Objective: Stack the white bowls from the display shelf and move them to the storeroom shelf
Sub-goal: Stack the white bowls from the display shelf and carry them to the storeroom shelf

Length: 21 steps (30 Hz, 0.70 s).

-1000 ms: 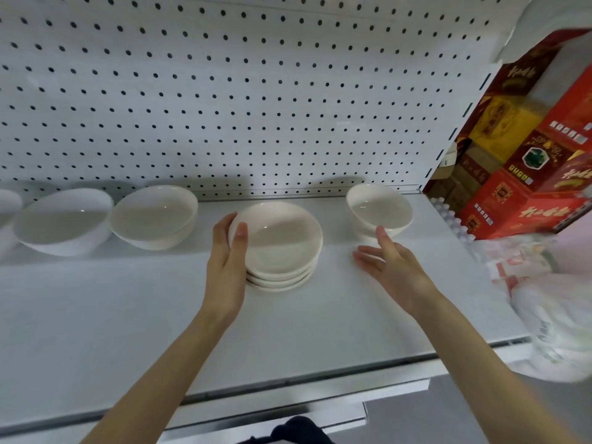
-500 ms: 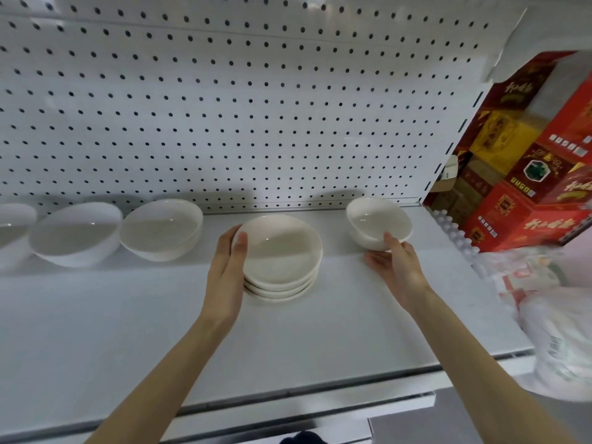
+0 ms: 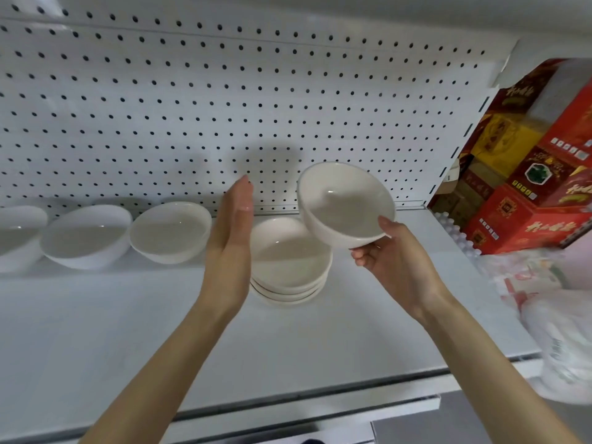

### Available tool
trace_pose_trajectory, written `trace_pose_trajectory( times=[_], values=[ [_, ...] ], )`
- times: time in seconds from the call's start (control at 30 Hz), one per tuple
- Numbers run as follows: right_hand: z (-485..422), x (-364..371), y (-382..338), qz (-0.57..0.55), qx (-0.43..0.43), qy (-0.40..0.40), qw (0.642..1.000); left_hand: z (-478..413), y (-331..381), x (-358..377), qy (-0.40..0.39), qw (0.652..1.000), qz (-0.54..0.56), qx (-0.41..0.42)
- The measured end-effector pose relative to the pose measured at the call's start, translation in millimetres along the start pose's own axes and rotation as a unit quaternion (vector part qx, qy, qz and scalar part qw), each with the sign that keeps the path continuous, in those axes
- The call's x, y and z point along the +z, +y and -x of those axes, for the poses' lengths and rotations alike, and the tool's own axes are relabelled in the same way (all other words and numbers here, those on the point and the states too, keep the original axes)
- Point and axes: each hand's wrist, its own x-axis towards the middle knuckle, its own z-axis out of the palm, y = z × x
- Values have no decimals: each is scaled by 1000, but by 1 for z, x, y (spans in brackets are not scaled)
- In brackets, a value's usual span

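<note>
My right hand [image 3: 394, 264] grips a small white bowl [image 3: 344, 203] by its near rim and underside, holding it tilted in the air just right of and above a stack of white bowls [image 3: 290, 264] on the white display shelf [image 3: 128, 331]. My left hand [image 3: 232, 232] is raised with straight fingers beside the stack's left edge, holding nothing. Further left along the back of the shelf sit a white bowl [image 3: 169, 230], another white bowl [image 3: 86, 235] and a third white bowl [image 3: 17, 237] cut off by the frame edge.
A white pegboard [image 3: 224, 107] backs the shelf. Red and yellow boxes [image 3: 525, 187] are piled to the right, with white plastic bags [image 3: 560, 331] below them. The shelf's front edge [image 3: 288, 402] runs across the bottom.
My right hand took hold of the small bowl at the back right and lifted it off the shelf toward the stack. My left hand rose off the stack's rim and straightened.
</note>
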Motion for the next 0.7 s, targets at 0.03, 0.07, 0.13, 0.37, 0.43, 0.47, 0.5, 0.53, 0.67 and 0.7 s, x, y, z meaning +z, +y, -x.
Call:
trace_pose_trajectory(
  times=[0.03, 0.07, 0.13, 0.37, 0.43, 0.47, 0.5, 0.53, 0.67, 0.7],
  values=[
    [2, 4, 0, 7, 2, -16, 1000, -4, -2, 1, -17, 1000, -14, -1],
    [4, 8, 0, 16, 2, -32, 999, -6, -3, 5, -38, 999, -35, -2],
    [7, 16, 2, 30, 2, -64, 997, -18, -12, 10, -40, 998, -12, -42],
    [8, 29, 11, 89, -15, -74, 993, 10, -4, 12, -42, 999, -19, -15],
    [8, 28, 11, 135, -28, -78, 987, 10, -5, 11, -40, 999, -30, -13],
    [8, 28, 12, 169, -39, -87, 981, 9, -6, 10, -36, 999, -33, -24],
    [9, 29, 12, 204, -52, -97, 973, 10, -7, 10, -36, 998, -36, -31],
    [9, 29, 13, 237, -70, -106, 963, 12, -9, 9, -39, 997, -44, -40],
    [8, 30, 21, 313, -124, -108, 935, 12, -11, 5, -38, 997, -53, -30],
    [7, 29, 24, 319, -131, -102, 933, 12, -13, 4, -41, 997, -55, -26]
  ],
)
